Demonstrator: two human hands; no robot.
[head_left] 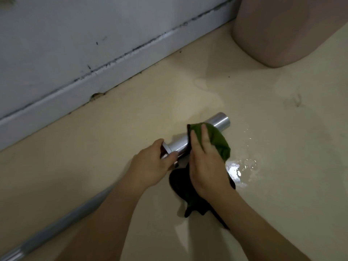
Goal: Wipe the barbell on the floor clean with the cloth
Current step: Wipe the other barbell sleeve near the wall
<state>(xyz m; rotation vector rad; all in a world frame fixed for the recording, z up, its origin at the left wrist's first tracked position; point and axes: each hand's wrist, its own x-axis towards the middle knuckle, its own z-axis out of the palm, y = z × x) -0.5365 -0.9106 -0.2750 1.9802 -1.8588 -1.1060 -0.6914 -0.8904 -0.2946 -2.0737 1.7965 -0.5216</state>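
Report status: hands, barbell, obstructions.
Left hand grips barbell collar. Right hand presses green cloth on sleeve. Wet floor alongside; nothing blocking.

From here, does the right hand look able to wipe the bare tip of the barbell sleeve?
Probably yes. The right hand already presses the cloth on the sleeve, and nothing lies between it and the bare tip.

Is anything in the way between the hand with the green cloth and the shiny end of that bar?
Nothing visible. The right hand already presses the green cloth onto the barbell sleeve, and the bare metal beyond it towards the tip lies open. The left hand grips the collar on the other side.
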